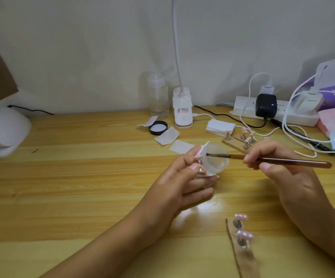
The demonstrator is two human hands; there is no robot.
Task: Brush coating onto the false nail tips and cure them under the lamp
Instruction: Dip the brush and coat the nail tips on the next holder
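My left hand (179, 181) pinches a small metal stand with a pink false nail tip (260, 155) between thumb and fingers, together with a white wipe and a small clear jar (216, 162). My right hand (279, 165) grips a brown brush (283, 160) like a pen; its dark bristles lie over the jar's mouth, pointing left at the tip. A wooden strip (243, 255) near the front holds two more pink tips on stands. A second wooden holder (237, 144) with several tips sits behind my hands. The white curing lamp (2, 131) is at the far left.
A black jar lid (158, 127) and white wipes (166, 135) lie mid-table. A clear bottle (158, 95) and a white clip lamp base (182, 109) stand at the back. A power strip (273, 111) with chargers and loose cables fills the right; coloured bags lie far right.
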